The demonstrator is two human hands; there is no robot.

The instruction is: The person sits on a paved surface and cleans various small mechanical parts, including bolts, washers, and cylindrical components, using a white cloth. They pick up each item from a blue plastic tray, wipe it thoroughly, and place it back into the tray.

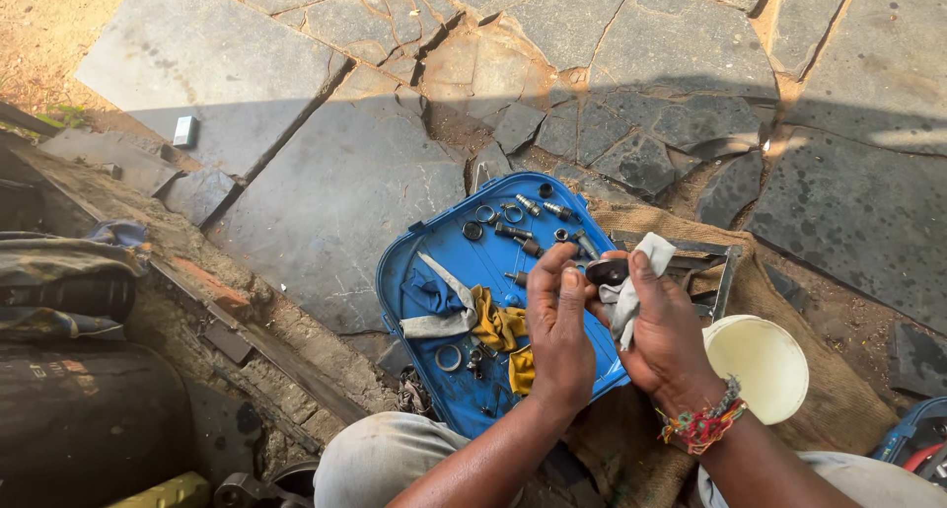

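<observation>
While both hands hover over the right edge of the blue tray (434, 247), the person has a small dark round part (606, 270) pinched between them. It looks black, kinda disc-shaped, a bit shiny on top; finer detail is too small to make out. The left hand (558, 321) grips it with fingertips from the left side, and the right hand (663, 326) clutches a whitish rag (631, 291) pressed right up against the part. In the tray there's a bunch of rings (485, 213), bolts (528, 205), a yellow cloth (496, 326) and a grey strip. A cream bowl (764, 360) sits just right of the hands on burlap (838, 399), all on cracked stone floor (335, 182).
</observation>
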